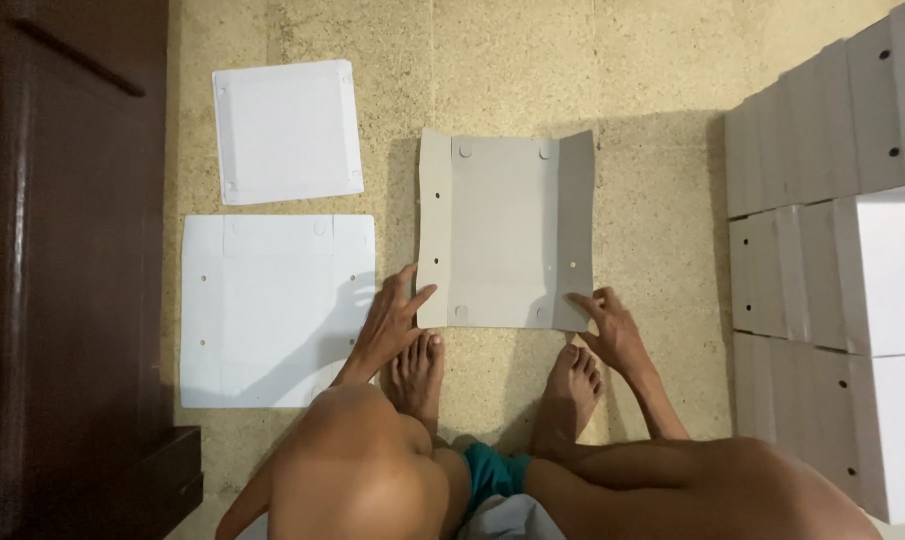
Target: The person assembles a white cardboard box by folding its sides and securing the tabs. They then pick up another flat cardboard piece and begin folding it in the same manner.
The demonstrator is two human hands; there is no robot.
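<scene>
View from above, the person squatting on the floor. The left hand lies with fingers spread and half open, its fingertips and thumb touching the near left corner of a grey cardboard sheet; nothing is clasped inside it. The right hand is likewise loosely open, fingertips pressing the sheet's near right corner at the foot of the right flap (whether the thumb is tucked under the edge cannot be told). With a hand at each near corner, the sheet appears pinned flat and square in front of the bare feet, probably so that its creased side flaps can be worked evenly.

The cardboard sheet lies on the speckled tile floor, between the two hands and reaching away from the person. Its long axis runs straight away from the body; both narrow side flaps tilt slightly up, and small round holes mark the creases.

To the left, well apart from the sheet, lie a large white flat panel (partly under the left arm's shadow) and, beyond it, a smaller white square panel. On the right stands a stack of white boxes; at far left, a dark wooden cabinet.
</scene>
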